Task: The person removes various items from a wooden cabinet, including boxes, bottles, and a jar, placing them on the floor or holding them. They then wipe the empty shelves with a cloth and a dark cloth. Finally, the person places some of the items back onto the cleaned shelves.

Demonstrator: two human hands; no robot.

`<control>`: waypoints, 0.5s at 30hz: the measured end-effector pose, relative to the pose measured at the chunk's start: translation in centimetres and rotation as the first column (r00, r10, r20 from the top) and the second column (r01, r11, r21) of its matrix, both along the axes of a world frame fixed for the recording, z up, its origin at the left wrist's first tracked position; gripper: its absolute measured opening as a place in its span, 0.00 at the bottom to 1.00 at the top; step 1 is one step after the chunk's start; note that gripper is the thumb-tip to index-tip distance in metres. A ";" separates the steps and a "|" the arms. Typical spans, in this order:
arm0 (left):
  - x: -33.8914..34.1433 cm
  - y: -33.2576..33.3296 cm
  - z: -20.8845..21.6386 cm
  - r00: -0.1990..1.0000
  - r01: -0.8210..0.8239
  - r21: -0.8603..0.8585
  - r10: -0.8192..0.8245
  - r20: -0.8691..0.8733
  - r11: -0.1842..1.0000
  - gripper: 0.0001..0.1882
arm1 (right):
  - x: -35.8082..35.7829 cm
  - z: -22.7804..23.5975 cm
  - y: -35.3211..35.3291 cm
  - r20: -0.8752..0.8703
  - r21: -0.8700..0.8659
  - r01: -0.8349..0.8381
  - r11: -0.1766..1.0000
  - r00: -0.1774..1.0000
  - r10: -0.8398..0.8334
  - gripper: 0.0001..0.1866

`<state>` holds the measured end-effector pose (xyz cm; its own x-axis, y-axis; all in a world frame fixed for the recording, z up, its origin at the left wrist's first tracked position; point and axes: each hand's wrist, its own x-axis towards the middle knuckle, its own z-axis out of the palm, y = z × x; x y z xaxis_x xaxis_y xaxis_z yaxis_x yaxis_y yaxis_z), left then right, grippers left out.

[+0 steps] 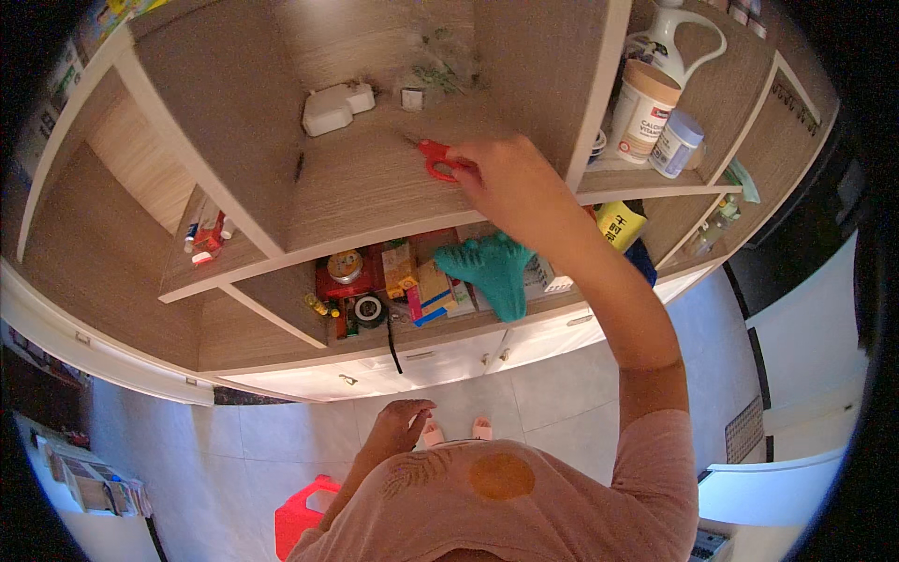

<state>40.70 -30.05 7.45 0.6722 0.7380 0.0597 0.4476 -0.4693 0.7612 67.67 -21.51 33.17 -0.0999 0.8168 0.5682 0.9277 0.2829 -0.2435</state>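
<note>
My right hand [501, 178] reaches into the large middle compartment of the wooden shelf unit, its fingers closed on the handles of red scissors [436, 161]. The scissors lie just over the compartment's floor, their tips pointing left toward the back; the finger grip is partly hidden. Down by my body, in front of the cabinet doors, my left hand [401, 420] hangs with loosely bent fingers apart and nothing in them. Behind the scissors sit a white plastic device [337, 107], a small white box [412, 98] and a clear bag with green bits [440, 70].
Below my right forearm, a lower shelf holds a teal knitted item [496, 272], a black tape roll [369, 310] and small boxes [399, 268]. Tubs [646, 112] and a white jug [670, 42] stand at the right. A red container [302, 515] stands on the floor.
</note>
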 end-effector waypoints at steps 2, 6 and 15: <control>-0.6 -0.1 0.3 0.999 -0.033 -0.072 0.033 -0.001 0.997 0.08 | 0.0 0.1 3.3 0.135 -0.118 0.100 0.988 0.987 -0.084 0.11; -2.4 -0.2 -0.1 0.995 -0.099 -0.110 0.097 -0.029 0.989 0.08 | -0.7 2.3 5.7 0.279 -0.330 0.194 0.924 0.955 -0.101 0.15; -4.5 0.0 -1.2 0.992 -0.124 -0.089 0.124 0.001 0.988 0.08 | 0.5 -1.5 -2.9 -0.773 -0.030 -0.590 0.807 0.526 0.355 0.26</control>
